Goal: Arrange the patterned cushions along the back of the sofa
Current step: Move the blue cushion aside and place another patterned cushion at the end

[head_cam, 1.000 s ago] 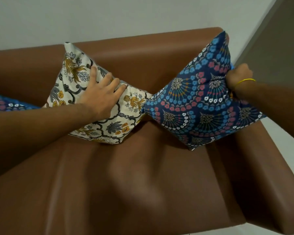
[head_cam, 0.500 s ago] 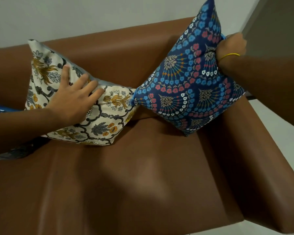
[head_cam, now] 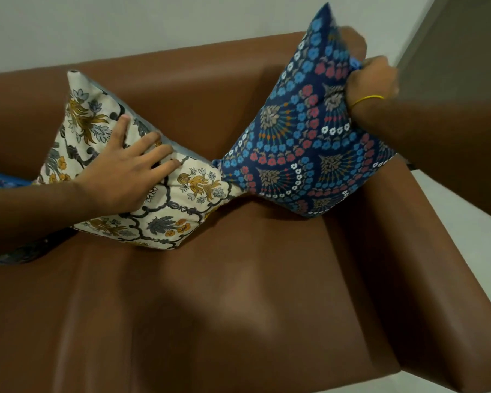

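A cream cushion (head_cam: 182, 202) with gold and grey flowers leans on one corner against the brown sofa back (head_cam: 199, 89). My left hand (head_cam: 128, 171) lies flat on its face with fingers spread. To its right stands a navy cushion (head_cam: 301, 143) with blue, red and white flower fans, tilted on a corner at the sofa's right end. My right hand (head_cam: 372, 80) is closed on the navy cushion's upper right edge. The two cushions touch at their inner corners. A sliver of another blue patterned cushion (head_cam: 0, 181) shows at the far left, mostly hidden by my forearm.
The brown leather seat (head_cam: 210, 307) stretches in front of the cushions. The right armrest (head_cam: 425, 265) runs along the right side, with pale floor (head_cam: 479, 222) beyond it. A white wall (head_cam: 153, 24) is behind the sofa and a grey door or panel (head_cam: 465, 38) at top right.
The navy cushion has been lifted and tipped more upright against the sofa's right end by my right hand. My left hand stays pressed on the cream cushion, which has barely shifted.
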